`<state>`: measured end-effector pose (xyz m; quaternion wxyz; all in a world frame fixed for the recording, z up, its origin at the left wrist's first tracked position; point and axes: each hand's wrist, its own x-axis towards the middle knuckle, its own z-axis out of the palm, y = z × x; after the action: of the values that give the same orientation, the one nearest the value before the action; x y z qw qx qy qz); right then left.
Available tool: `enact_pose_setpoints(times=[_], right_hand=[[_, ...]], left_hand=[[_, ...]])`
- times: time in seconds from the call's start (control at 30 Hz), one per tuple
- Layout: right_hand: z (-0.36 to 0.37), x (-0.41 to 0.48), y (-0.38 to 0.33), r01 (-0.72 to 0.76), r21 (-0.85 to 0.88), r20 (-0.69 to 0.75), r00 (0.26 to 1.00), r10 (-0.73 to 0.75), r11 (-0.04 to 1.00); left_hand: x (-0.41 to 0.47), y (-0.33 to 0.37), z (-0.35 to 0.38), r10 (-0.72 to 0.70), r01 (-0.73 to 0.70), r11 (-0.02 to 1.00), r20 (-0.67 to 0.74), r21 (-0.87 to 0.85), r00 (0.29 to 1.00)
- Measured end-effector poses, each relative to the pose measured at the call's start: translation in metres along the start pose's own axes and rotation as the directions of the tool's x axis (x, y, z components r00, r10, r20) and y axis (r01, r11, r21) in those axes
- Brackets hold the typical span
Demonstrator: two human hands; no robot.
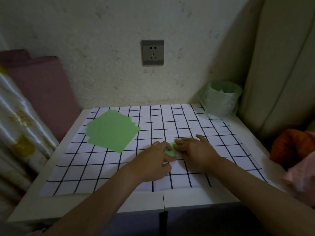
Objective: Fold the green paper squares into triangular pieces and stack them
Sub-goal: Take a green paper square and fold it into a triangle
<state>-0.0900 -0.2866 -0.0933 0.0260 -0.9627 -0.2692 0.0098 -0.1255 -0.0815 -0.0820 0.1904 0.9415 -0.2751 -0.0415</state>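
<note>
Green paper piece (171, 152), L hand (154, 161) pinching, R hand (196, 153) pressing, grid cloth (187, 123)

Your left hand (153, 161) and right hand (196, 150) hid most of the green paper piece (171, 152); you couldn't tell its shape. The pink cloth (300, 174) was blurred and cut off.

I have only the one wide-angle head view, looking forward and down from close behind the forearms, centred on the green paper piece (171, 151) between the left hand (154, 159) and right hand (196, 151), with the wall (102, 48) rising well beyond the knuckles.
</note>
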Motion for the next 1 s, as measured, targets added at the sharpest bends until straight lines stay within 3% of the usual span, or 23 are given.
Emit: enact_pose_setpoints(times=[0.3,0.5,0.67,0.8,1.0], right_hand=[[0.002,0.002,-0.005,-0.034,0.074,-0.036,0.999,0.037,0.997],[0.008,0.006,-0.001,-0.020,0.114,-0.110,0.993,0.033,0.993],[0.002,0.012,0.003,-0.044,0.074,-0.094,0.994,0.051,0.996],[-0.004,0.009,0.006,-0.008,0.109,-0.116,0.993,0.021,0.994],[-0.003,0.012,0.014,0.127,0.067,-0.178,0.978,-0.114,0.990]], left_hand=[[-0.013,-0.001,0.001,-0.007,0.006,0.999,-0.024,-0.045,1.000],[0.000,-0.016,-0.001,-0.071,0.044,0.989,-0.187,-0.145,0.980],[0.017,-0.019,-0.007,-0.050,0.039,0.995,-0.123,-0.088,0.991],[0.025,-0.019,-0.010,0.108,-0.085,0.988,-0.184,0.132,0.977],[0.023,-0.026,-0.009,0.072,-0.068,0.996,-0.063,0.058,0.995]])
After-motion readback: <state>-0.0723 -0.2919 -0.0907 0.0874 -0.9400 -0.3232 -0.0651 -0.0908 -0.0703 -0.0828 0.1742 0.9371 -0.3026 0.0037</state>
